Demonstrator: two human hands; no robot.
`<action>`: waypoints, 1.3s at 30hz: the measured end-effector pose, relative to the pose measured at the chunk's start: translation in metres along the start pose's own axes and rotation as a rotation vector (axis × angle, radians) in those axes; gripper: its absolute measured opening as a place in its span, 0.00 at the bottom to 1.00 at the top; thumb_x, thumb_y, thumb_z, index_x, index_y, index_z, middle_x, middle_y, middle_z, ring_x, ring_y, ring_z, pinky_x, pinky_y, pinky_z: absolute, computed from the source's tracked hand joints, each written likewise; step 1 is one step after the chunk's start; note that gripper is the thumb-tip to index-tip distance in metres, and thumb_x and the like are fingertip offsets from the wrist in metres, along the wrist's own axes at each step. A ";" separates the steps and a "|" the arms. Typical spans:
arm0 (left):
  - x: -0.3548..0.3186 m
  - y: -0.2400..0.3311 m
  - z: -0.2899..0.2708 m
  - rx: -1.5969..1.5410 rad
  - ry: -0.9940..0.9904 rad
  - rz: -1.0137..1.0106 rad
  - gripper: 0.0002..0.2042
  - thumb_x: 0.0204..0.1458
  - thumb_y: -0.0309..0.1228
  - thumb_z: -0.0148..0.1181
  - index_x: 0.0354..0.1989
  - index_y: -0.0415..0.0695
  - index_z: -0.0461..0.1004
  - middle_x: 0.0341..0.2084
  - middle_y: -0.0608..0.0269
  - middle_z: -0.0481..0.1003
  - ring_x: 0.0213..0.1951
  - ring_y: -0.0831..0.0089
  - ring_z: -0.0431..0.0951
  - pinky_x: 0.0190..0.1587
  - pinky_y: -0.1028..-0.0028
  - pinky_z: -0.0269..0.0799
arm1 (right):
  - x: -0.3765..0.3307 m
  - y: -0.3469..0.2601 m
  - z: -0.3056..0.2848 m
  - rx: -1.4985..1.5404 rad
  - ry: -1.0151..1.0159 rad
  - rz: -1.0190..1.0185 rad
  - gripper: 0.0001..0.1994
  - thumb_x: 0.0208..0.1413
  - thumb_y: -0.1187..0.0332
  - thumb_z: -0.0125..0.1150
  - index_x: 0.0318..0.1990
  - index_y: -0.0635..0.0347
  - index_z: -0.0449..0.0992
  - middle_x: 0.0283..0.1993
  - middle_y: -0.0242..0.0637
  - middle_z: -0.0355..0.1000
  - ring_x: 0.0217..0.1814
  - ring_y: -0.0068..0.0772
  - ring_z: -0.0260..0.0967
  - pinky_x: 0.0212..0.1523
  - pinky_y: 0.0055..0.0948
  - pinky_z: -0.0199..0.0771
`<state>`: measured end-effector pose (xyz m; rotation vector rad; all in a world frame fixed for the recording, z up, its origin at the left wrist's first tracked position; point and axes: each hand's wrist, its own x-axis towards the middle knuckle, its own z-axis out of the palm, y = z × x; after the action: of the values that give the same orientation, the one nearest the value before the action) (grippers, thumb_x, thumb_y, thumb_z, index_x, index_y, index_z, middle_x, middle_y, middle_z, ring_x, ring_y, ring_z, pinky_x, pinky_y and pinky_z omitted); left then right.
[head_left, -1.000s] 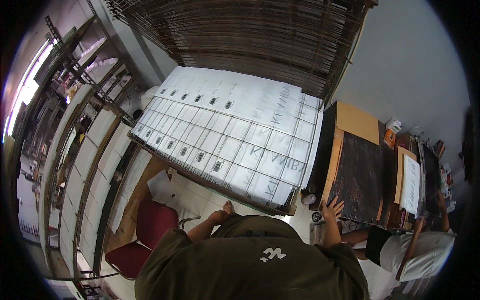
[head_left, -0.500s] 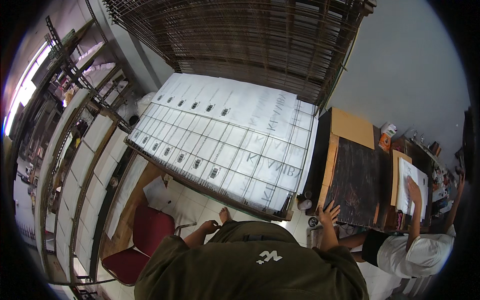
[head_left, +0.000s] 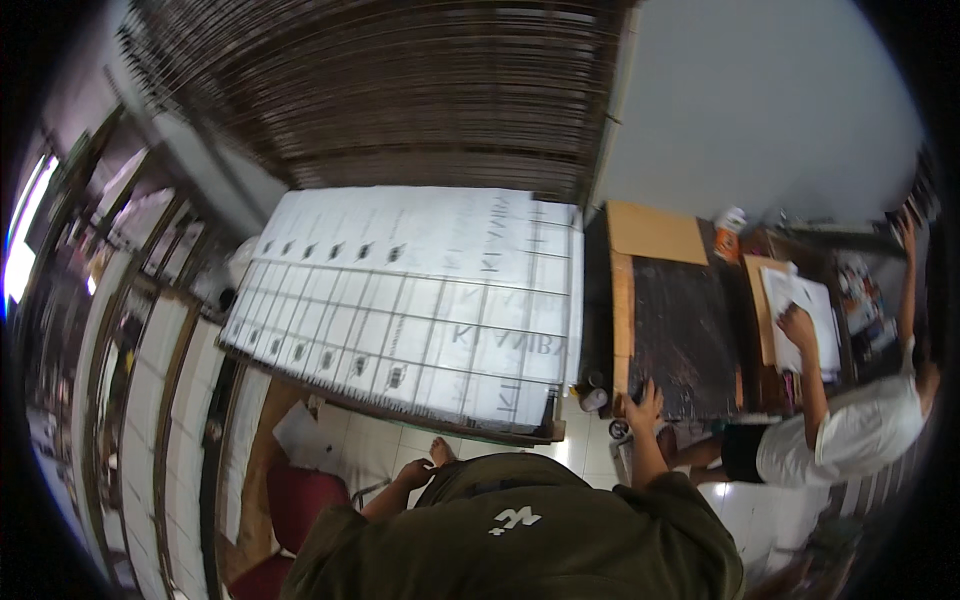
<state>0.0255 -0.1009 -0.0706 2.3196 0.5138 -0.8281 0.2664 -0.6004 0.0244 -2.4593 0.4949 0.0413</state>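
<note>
My right hand rests on the near left corner of a dark, scuffed table, fingers spread over its light wooden edge; it is open and holds nothing. My left hand hangs low beside my body, its fingers loosely bent and nothing visible in them. Ahead of me stands a wire drying rack, its upper trays raised against the wall. White printed sheets lie on the lowered trays, with a wire grid over the nearer ones.
A co-worker in a white shirt has one hand on white papers at the right. Brown board and an orange-and-white container are at the dark table's back. A red chair and long shelves stand left.
My view has swung, so the rack and dark table appear further left. My right hand stays on the table corner. The co-worker's hand has shifted on the papers and its fingers have drawn in.
</note>
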 end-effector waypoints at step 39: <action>-0.034 -0.048 -0.010 -0.212 0.062 -0.242 0.25 0.42 0.50 0.56 0.45 0.46 0.71 0.37 0.50 0.74 0.44 0.58 0.73 0.48 0.65 0.66 | -0.032 -0.400 -0.237 -0.175 -0.696 -1.097 0.23 0.41 0.86 0.45 0.49 0.60 0.63 0.39 0.37 0.67 0.41 0.26 0.64 0.40 0.25 0.66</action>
<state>-0.0205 -0.0636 -0.0621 2.1200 0.8792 -0.7725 0.3593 -0.4341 0.4499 -2.3390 -1.1734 0.4668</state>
